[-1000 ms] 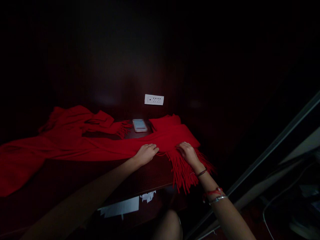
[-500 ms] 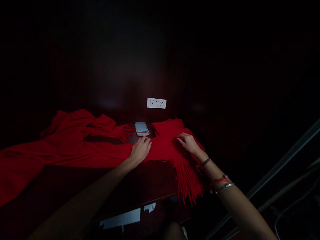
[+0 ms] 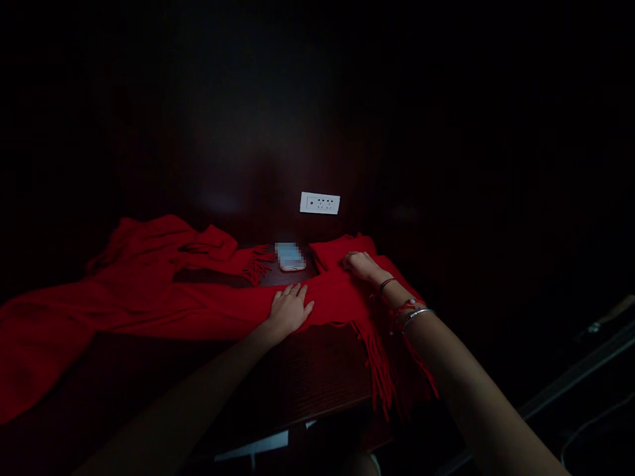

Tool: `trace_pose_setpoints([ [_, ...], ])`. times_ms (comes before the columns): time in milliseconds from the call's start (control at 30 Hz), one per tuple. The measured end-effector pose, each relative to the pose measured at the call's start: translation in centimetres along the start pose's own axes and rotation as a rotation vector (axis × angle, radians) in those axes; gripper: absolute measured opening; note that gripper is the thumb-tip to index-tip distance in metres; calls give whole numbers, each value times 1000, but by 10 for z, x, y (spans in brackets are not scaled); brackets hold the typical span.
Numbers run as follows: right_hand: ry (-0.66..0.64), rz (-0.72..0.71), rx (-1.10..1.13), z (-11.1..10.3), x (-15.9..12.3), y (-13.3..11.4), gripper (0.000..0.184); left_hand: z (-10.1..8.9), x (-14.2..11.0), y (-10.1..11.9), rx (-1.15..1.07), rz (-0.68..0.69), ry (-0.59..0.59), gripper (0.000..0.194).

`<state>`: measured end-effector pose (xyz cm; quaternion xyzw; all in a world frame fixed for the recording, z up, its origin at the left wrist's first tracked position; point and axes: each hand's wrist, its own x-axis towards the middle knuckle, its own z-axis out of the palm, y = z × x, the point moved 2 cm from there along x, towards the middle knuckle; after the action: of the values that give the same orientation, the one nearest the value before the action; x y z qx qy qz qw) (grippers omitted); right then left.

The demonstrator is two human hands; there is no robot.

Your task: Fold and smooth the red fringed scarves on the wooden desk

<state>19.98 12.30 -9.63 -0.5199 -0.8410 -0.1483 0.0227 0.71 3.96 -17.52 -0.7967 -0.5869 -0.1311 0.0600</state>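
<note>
A long red scarf (image 3: 218, 307) with fringed ends lies across a dark wooden desk (image 3: 317, 370). Its right part is doubled over, and a fringe hangs past the front edge. My left hand (image 3: 290, 309) rests palm down on the scarf's long strip, fingers stretched and a little apart. On the folded right part is my right hand (image 3: 361, 266), its fingers curled in against the cloth near the far layer. The fingertips are partly hidden, but they look closed on the fabric. Bracelets circle my right wrist.
A phone (image 3: 290, 256) lies on the desk behind the scarf, beside a fringed end. A white wall socket (image 3: 320, 203) is mounted on the dark back panel. White paper (image 3: 258, 444) shows below the desk's front edge. The surroundings are very dark.
My right hand has moved away from me and slightly left over the folded scarf. My left hand sits a little nearer to me on the strip. The view has shifted slightly.
</note>
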Motion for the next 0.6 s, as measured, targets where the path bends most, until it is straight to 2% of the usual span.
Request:
trace_pose_setpoints([
  [100,23,52,-13,1,2,5,18,1,0,-1,-17,-51,-35,58],
  [200,26,100,-25,3,6,8,21,-1,-2,0,-39,-99,-14,64],
  [333,21,116,-39,7,11,7,21,-4,-6,2,-67,-101,-14,60],
  [467,47,111,-59,11,12,1,24,-3,-7,1,-104,-141,-154,54],
  [533,99,112,-66,11,9,-1,25,-2,-6,1,-100,-178,-211,57],
  [600,185,135,-61,10,1,0,26,-3,-6,1,-87,-188,-219,59],
])
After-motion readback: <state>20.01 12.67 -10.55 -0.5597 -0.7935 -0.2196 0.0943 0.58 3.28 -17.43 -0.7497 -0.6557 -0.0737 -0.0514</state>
